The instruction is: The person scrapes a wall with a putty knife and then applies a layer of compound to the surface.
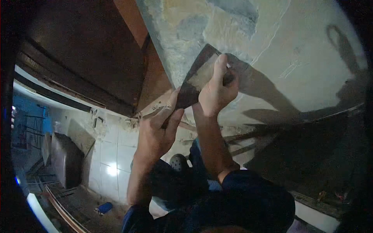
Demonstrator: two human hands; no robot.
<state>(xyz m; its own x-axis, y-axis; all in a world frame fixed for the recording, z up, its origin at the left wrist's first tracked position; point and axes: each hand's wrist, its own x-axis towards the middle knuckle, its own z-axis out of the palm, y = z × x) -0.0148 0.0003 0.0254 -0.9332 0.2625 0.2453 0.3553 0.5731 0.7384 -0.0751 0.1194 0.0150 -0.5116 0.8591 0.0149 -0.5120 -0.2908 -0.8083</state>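
My right hand [217, 91] is closed around a flat, broad-bladed plastering trowel [200, 77], its thumb stretched up along the upper edge. The blade lies close against a wall surface [233, 29] patched with grey and cream plaster, near its left edge. My left hand [157, 130] is just below and left of the blade, its fingers curled and one fingertip right at the blade's lower corner. A thin flat edge [150, 113] shows beside its knuckles; I cannot tell what that hand holds.
A dark brown panel [85, 46] slopes along the upper left. White tiles [110, 155] line the area below it. At the left stands a dark box-shaped object [68, 159]. On the floor lie a blue item [104, 208] and long strips [64, 209]. A grey perforated shoe [178, 162] shows beneath my arms.
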